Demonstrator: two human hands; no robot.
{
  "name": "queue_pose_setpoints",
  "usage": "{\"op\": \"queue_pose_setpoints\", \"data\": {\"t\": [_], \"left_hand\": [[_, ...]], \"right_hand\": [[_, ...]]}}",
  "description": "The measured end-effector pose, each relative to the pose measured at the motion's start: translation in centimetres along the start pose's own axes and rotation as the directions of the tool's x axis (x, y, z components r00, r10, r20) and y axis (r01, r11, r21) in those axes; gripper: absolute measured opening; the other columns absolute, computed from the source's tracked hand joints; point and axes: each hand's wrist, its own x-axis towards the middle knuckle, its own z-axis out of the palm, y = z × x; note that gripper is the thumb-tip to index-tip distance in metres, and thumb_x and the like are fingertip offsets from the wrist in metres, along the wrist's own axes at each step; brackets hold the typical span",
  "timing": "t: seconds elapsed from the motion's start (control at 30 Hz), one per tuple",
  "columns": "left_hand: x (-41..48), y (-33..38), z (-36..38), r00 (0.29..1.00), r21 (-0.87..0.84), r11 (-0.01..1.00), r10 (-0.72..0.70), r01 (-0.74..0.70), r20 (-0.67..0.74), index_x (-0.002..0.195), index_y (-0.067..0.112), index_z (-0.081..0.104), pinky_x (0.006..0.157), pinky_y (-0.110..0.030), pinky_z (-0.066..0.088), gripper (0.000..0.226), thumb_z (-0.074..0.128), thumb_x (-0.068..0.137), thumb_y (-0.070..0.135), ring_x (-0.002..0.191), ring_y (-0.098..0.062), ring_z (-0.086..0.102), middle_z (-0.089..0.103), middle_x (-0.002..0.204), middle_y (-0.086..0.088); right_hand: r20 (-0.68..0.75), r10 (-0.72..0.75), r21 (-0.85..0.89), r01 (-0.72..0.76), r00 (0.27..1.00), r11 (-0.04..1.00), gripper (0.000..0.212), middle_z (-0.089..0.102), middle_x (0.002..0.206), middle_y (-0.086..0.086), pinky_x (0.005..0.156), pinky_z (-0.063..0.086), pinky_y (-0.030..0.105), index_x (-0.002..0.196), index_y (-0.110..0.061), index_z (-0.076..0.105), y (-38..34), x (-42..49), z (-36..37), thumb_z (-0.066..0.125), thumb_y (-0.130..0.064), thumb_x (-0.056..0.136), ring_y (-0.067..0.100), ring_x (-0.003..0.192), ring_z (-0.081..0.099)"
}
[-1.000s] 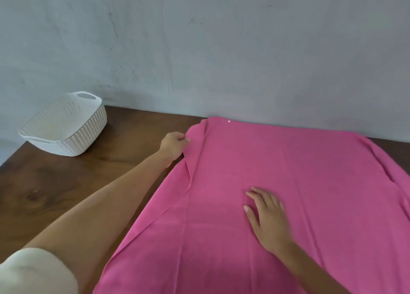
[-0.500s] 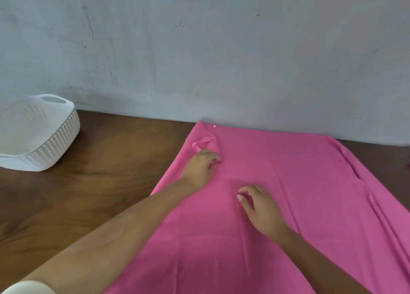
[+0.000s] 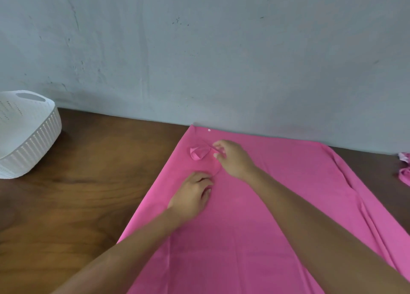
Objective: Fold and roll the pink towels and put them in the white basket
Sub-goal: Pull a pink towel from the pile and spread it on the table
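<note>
A large pink towel [image 3: 255,227] lies spread flat on the wooden table, with its far edge against the wall. Near its far left corner a small bunched fold [image 3: 198,153] stands up from the cloth. My right hand [image 3: 234,159] reaches across to that fold and pinches the cloth beside it. Closer to me, my left hand [image 3: 192,196] rests on the towel with its fingers curled, gripping a crease that runs toward the right hand. The white basket [image 3: 33,143] stands at the far left of the table, apart from the towel and partly cut off by the frame.
The grey wall rises directly behind the table. Bare brown tabletop [image 3: 88,194] lies between the basket and the towel. More pink cloth [image 3: 404,171] shows at the right edge of the view. The towel's right side runs off toward the table's edge.
My left hand has let go of the towel's left edge and drawn back toward me over the cloth. My right hand has moved forward to the bunched fold and closed on it.
</note>
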Motion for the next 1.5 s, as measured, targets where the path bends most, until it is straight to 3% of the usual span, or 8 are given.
{"op": "queue_pose_setpoints", "data": {"t": [0.17,0.33,0.5,0.63,1.03,1.23,1.4,1.5], "left_hand": [[-0.1,0.1,0.3,1.0,0.01,1.0,0.011,-0.011,-0.016,0.113,0.012,0.071,0.108,-0.028,0.039,0.022,0.061,0.093,0.01,0.121,-0.019,0.052,0.064,0.123,-0.001],[0.0,0.4,0.2,0.998,0.089,0.996,-0.007,0.001,0.063,0.127,0.015,0.065,0.107,-0.036,0.043,0.033,0.049,0.1,0.026,0.126,-0.022,0.048,0.056,0.13,0.0],[1.6,1.9,0.5,0.97,0.389,0.921,-0.122,0.031,0.212,0.135,0.024,0.058,0.089,-0.043,0.049,0.05,0.03,0.1,0.046,0.112,-0.029,0.05,0.054,0.137,-0.004],[4.0,2.9,0.5,0.934,0.49,0.871,-0.202,0.034,0.294,0.155,0.017,0.034,0.104,-0.044,0.037,0.058,0.025,0.107,0.048,0.126,-0.032,0.04,0.03,0.159,-0.006],[3.7,-0.2,-7.5,0.963,0.043,0.969,-0.235,0.243,-0.134,0.144,0.007,0.053,0.114,-0.039,0.039,0.05,0.049,0.1,0.03,0.129,-0.027,0.05,0.053,0.143,-0.009],[4.6,-5.2,-13.6,0.925,0.046,0.934,-0.344,0.355,-0.161,0.143,0.005,0.054,0.114,-0.041,0.038,0.046,0.06,0.099,0.019,0.129,-0.028,0.051,0.055,0.14,-0.012],[6.0,-9.4,-15.8,0.892,0.122,0.884,-0.441,0.451,-0.105,0.141,0.003,0.054,0.113,-0.044,0.038,0.048,0.059,0.098,0.025,0.129,-0.032,0.051,0.057,0.137,-0.015],[6.9,-11.2,-16.4,0.872,0.175,0.855,-0.485,0.488,-0.061,0.141,0.002,0.052,0.111,-0.047,0.038,0.05,0.059,0.098,0.028,0.128,-0.037,0.051,0.058,0.135,-0.018]], "right_hand": [[0.116,0.021,0.021,-0.023,0.993,1.0,0.04,0.063,0.134,0.003,0.106,0.046,0.031,0.134,-0.014,0.06,-1.3,4.3,1.8,0.061,-0.003,0.095,0.017,0.123,0.059],[0.143,0.024,-0.169,0.001,0.989,0.986,0.018,0.066,0.106,0.003,0.082,0.054,0.035,0.104,-0.018,0.072,-1.0,6.5,2.5,0.066,-0.006,0.092,0.018,0.089,0.063],[0.076,0.134,0.101,-0.141,0.988,0.985,0.009,0.071,0.116,0.005,0.087,0.044,0.026,0.101,-0.009,0.072,-0.3,7.6,1.2,0.068,-0.012,0.094,0.018,0.112,0.063],[0.075,0.205,0.242,-0.217,0.976,0.946,0.016,0.069,0.106,0.003,0.082,0.04,0.021,0.108,-0.005,0.069,0.0,7.8,-0.1,0.067,-0.015,0.096,0.016,0.102,0.063],[-0.023,0.221,0.579,-0.167,0.975,0.798,0.015,0.073,0.09,0.003,0.081,0.052,0.038,0.089,-0.024,0.056,-3.1,9.0,-1.6,0.057,-0.015,0.1,0.02,0.083,0.071],[-0.168,0.242,0.681,-0.065,0.956,0.729,0.009,0.074,0.085,0.003,0.084,0.057,0.042,0.085,-0.022,0.059,-6.7,9.7,0.1,0.065,-0.018,0.088,0.022,0.083,0.073],[-0.231,0.255,0.601,-0.068,0.939,0.797,0.02,0.059,0.066,-0.011,0.052,0.036,0.014,0.076,-0.019,0.055,-8.7,9.0,2.1,0.071,-0.012,0.087,-0.003,0.054,0.048],[-0.19,0.174,0.526,-0.05,0.966,0.849,0.024,0.063,0.074,-0.011,0.063,0.043,0.019,0.076,-0.026,0.057,-9.6,8.2,3.8,0.069,-0.01,0.087,0.002,0.067,0.057]]}}
